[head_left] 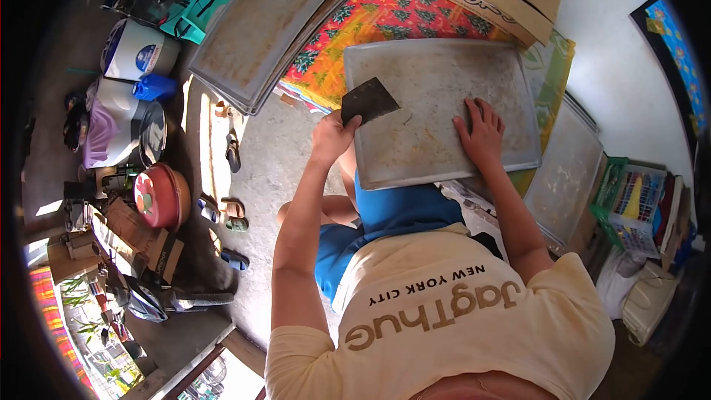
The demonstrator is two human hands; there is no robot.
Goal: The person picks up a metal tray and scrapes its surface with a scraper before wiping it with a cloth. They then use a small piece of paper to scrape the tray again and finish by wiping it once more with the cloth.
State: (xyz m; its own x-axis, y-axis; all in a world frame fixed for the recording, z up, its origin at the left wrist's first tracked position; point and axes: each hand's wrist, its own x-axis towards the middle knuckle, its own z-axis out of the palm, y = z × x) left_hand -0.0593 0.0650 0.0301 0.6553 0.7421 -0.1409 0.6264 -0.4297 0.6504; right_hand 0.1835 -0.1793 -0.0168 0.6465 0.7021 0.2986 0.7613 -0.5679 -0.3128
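A worn grey baking tray (437, 67) lies before me, its near edge over my lap and its far part on the table. My left hand (333, 137) is closed on the corner of a dark, flat, four-sided scraper (369, 99), thumb on top. The scraper overlaps the tray's left side in this view. Brownish stains and scuffs mark the tray's surface. My right hand (481, 133) rests on the right part of the tray, palm down with its fingers spread, holding nothing.
Stacked trays (274, 22) stand at the table's left end, on a red patterned tablecloth (396, 11). An open cardboard box (503, 0) sits at the back. More trays (566, 170) lean at right, near a green crate (611, 192). Sandals (233, 207) lie on the floor.
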